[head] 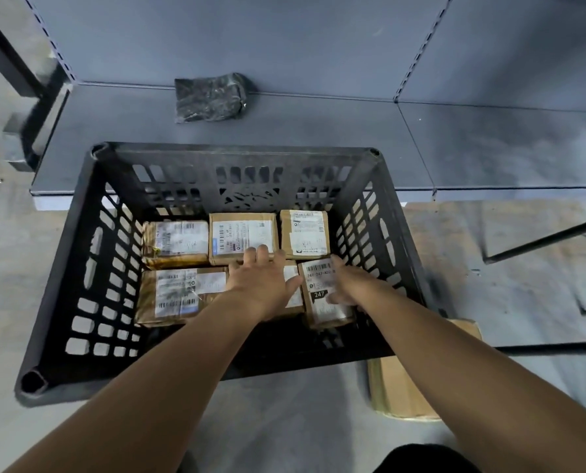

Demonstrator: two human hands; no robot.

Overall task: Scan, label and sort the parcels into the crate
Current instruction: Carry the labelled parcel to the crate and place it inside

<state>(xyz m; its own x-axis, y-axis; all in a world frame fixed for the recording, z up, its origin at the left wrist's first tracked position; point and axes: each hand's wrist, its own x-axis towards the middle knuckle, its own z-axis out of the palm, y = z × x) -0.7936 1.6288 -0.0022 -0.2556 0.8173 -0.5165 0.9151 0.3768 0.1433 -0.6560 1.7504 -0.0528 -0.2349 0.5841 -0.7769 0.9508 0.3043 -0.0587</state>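
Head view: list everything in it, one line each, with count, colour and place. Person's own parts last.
crate: one, black slotted plastic, on the floor against the shelf edge.
parcels: six, brown with white labels, in two rows of three on the crate's bottom.
bag: one, black plastic, on the shelf behind the crate.
shelf: one, grey, across the top of the view.
cardboard box: one, brown, on the floor right of the crate.
bar: one, black, slanting at the right edge.
left grip: one bare hand, fingers straight, lying on the front middle parcel.
right grip: one bare hand on the front right parcel; whether it clasps it is unclear.
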